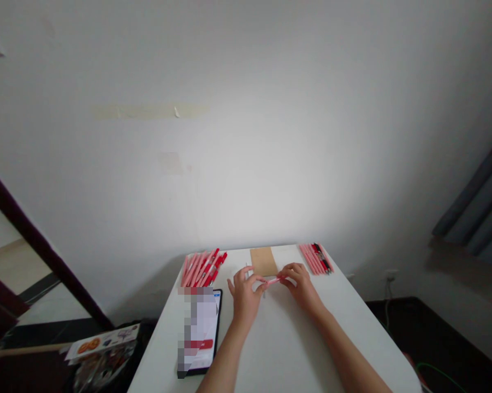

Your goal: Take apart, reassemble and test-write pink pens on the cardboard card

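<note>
My left hand (244,293) and my right hand (298,281) meet over the middle of the white table (286,349). Together they pinch a thin pink pen (272,281), the left at one end and the right at the other. A small brown card (264,261) lies just behind the hands. A pile of red and pink pens (202,267) sits at the far left of the table. A smaller row of pink pens with a dark one (316,258) sits at the far right.
A phone (200,332) with a lit screen lies on the table to the left of my left arm. A white wall rises right behind the table. A bag with printed packets (102,355) sits on the floor at the left. A grey curtain (479,207) hangs at the right.
</note>
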A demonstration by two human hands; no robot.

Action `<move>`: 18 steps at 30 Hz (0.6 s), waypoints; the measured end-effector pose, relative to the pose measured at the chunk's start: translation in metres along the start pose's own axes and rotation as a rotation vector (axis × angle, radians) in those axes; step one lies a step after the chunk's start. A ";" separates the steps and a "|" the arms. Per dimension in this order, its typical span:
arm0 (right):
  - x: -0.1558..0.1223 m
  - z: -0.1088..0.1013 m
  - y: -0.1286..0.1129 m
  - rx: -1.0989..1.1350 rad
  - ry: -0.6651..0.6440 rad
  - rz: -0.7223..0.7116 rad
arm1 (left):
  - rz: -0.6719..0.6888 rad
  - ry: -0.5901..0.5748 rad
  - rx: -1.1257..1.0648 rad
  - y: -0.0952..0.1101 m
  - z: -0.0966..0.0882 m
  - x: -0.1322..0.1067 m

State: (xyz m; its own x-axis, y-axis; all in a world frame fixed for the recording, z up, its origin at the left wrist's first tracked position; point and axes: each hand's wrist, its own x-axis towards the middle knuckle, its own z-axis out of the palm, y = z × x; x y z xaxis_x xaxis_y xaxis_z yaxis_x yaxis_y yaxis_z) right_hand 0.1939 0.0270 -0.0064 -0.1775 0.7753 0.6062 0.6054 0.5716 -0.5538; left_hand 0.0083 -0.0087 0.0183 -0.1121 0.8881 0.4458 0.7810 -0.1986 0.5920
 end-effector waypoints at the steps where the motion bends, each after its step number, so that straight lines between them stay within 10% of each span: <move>1: 0.000 0.000 0.001 -0.004 0.012 0.006 | -0.001 -0.001 0.000 0.000 0.000 0.000; 18: 0.002 0.000 0.005 0.136 0.045 0.117 | -0.050 0.039 0.034 -0.004 0.000 0.002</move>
State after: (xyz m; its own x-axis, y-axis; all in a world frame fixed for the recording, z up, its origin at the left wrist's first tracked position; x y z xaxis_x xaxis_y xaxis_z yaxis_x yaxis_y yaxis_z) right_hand 0.1969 0.0312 -0.0078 -0.0751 0.8275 0.5564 0.5091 0.5115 -0.6922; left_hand 0.0048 -0.0060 0.0165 -0.1744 0.8796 0.4427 0.7941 -0.1402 0.5914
